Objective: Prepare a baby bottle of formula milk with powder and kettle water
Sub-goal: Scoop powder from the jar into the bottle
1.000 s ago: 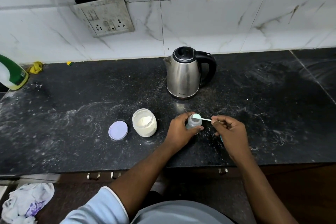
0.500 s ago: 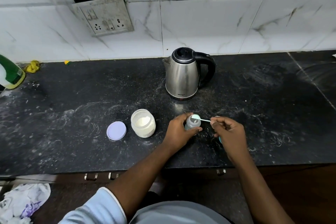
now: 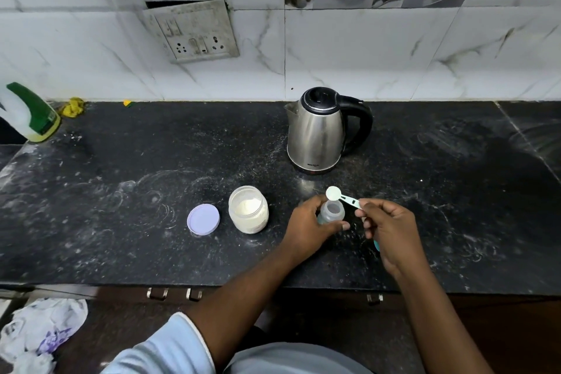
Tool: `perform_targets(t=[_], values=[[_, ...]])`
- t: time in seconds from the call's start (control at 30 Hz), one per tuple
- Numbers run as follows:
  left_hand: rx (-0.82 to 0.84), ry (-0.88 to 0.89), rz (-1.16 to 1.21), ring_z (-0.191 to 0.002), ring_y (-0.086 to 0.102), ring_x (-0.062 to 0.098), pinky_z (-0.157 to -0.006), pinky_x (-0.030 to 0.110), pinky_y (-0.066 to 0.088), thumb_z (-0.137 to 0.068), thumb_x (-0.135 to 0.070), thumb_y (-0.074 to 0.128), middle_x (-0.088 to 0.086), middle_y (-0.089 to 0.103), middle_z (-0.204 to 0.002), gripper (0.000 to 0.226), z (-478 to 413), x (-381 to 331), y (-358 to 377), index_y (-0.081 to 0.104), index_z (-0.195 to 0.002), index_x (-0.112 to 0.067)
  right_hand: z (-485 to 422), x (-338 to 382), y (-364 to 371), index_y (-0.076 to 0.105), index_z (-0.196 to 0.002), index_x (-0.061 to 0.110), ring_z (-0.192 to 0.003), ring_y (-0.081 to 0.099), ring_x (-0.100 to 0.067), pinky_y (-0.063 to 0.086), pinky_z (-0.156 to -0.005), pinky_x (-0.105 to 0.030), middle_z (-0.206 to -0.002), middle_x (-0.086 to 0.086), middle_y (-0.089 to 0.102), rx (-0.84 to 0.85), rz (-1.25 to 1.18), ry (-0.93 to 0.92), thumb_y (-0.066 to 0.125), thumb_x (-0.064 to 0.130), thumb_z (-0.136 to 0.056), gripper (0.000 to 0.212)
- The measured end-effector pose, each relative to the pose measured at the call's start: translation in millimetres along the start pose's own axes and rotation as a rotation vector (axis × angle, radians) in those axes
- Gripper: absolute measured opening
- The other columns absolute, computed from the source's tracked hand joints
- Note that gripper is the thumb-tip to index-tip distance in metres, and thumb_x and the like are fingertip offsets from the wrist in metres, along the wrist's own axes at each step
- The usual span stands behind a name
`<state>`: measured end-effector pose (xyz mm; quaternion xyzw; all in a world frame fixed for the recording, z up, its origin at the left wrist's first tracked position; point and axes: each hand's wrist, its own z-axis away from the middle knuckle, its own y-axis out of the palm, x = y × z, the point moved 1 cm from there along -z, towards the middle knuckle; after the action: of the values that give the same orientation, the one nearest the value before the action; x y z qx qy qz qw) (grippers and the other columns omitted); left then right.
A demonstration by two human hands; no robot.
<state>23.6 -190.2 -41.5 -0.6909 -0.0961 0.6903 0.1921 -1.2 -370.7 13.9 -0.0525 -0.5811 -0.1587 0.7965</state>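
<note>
counter [image 3: 121,191]: black stone, dusted with white powder; white marble-look tiles and a socket plate [image 3: 194,32] behind
bottle [image 3: 332,213]: small, open-topped, upright on the counter near the front edge, right of the jar; contents unclear
left hand [image 3: 309,225]: was wrapped around the bottle
right hand [image 3: 391,229]: pinched the scoop [image 3: 341,196] handle; bowl sat over the bottle's far rim
jar [image 3: 248,209]: open, part-filled with white powder
lid [image 3: 203,219]: lilac, flat, just left of the jar
kettle [image 3: 321,130]: steel, lid closed, further back
</note>
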Motion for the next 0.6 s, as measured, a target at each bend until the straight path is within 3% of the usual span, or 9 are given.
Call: perform_targets(t=[0.2,0.33,0.43,0.5,0.6], values=[[0.0,0.037,0.093,-0.12,0.071,0.004,-0.105,0.031,0.056,-0.072,-0.038,0.1,-0.011,0.076,-0.129,0.076,6,-10,-13,0.066,-0.139,-0.027,-4,34,51,0.081,-0.088,0.015,-0.054,0.055,-0.008,0.045,-0.045,-0.021,-0.076,-0.011,0.076,0.152,0.109,-0.139,0.072,0.012,-0.094,0.011],[-0.102,0.069,0.093,-0.123,0.07,0.003,-0.109,0.031,0.054,-0.078,-0.033,0.098,-0.016,0.077,-0.129,0.064,27,-4,-39,0.069,-0.135,-0.028,-5,45,106,0.08,-0.083,0.019,-0.052,0.058,-0.002,0.047,-0.05,-0.02,-0.071,-0.003,0.077,0.3,0.386,-0.22,0.072,0.01,-0.092,0.015],[-0.285,0.032,0.135,-0.105,0.073,-0.003,-0.095,0.028,0.059,-0.084,-0.034,0.092,-0.023,0.079,-0.112,0.039,59,12,-59,0.075,-0.119,-0.035,-2,42,147,0.08,-0.08,0.018,-0.054,0.062,-0.004,0.048,-0.054,-0.029,-0.069,-0.001,0.076,0.394,0.602,-0.256,0.071,0.01,-0.09,0.015],[-0.447,0.068,0.102,-0.086,0.068,0.002,-0.079,0.024,0.055,-0.087,-0.036,0.087,-0.021,0.073,-0.094,0.022,79,23,-75,0.069,-0.097,-0.043,0,37,169,0.08,-0.081,0.016,-0.068,0.07,-0.013,0.055,-0.068,-0.034,-0.073,-0.002,0.077,0.436,0.763,-0.305,0.071,0.014,-0.088,0.012],[-0.641,0.135,-0.025,-0.086,0.056,0.015,-0.076,0.037,0.048,-0.088,-0.039,0.084,-0.011,0.055,-0.091,0.036,93,38,-101,0.048,-0.088,-0.036,3,28,190,0.078,-0.082,0.017,-0.078,0.072,-0.022,0.056,-0.07,-0.034,-0.078,-0.002,0.076,0.42,0.993,-0.372,0.067,0.02,-0.088,0.013]])
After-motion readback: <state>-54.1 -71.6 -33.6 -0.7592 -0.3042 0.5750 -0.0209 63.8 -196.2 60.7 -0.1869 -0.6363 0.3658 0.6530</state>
